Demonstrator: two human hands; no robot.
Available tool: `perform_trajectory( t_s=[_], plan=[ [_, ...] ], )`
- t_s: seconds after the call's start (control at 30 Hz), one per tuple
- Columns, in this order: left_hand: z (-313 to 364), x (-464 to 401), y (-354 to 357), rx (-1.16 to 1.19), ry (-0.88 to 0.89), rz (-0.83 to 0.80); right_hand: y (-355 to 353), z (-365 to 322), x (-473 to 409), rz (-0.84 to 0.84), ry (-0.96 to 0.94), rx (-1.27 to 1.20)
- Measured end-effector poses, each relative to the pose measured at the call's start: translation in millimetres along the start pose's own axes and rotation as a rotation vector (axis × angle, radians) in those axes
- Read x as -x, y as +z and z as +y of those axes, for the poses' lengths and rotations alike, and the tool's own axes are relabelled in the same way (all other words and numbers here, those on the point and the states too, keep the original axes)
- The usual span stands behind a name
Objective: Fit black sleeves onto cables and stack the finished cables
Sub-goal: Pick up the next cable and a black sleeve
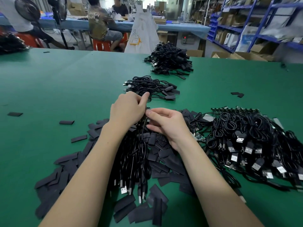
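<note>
Item: we pinch a cable's board end between left hand and right hand, raised, likely to align a sleeve. Loose black sleeves beneath the wrists — within reach; finished cables stacked just beyond the fingertips — short drop-off.

Two hands: left hand, right hand. Four cable heaps on green table: far heap, middle heap, right heap, bundle under hands. Loose black sleeves: dozens, probably over fifty, too overlapped to count. Three people in background.
</note>
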State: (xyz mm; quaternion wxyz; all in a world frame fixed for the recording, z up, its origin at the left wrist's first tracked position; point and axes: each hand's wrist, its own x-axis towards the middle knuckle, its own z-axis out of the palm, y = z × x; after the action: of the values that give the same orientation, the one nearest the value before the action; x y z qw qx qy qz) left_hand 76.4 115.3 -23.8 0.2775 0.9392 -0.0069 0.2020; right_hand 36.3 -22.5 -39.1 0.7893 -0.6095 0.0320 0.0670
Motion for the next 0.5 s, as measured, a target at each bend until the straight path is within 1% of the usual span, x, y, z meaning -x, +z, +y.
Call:
perform_trajectory(
  t_s=[0.17,0.27,0.33,0.43,0.5],
  plan=[
    [3,5,5,0.097,-0.068,0.045,5,3,2,0.002,0.047,-0.096],
    [3,5,5,0.182,-0.055,0.056,7,2,2,0.016,0.037,-0.102],
    [4,5,6,0.218,-0.03,0.064,8,1,2,0.014,0.059,-0.149],
    [4,1,6,0.333,-0.059,0.051,12,-2,4,-0.02,0.095,-0.22],
    [0,-1,4,0.335,-0.068,0.04,10,-6,5,-0.026,0.084,-0.189]
  ],
)
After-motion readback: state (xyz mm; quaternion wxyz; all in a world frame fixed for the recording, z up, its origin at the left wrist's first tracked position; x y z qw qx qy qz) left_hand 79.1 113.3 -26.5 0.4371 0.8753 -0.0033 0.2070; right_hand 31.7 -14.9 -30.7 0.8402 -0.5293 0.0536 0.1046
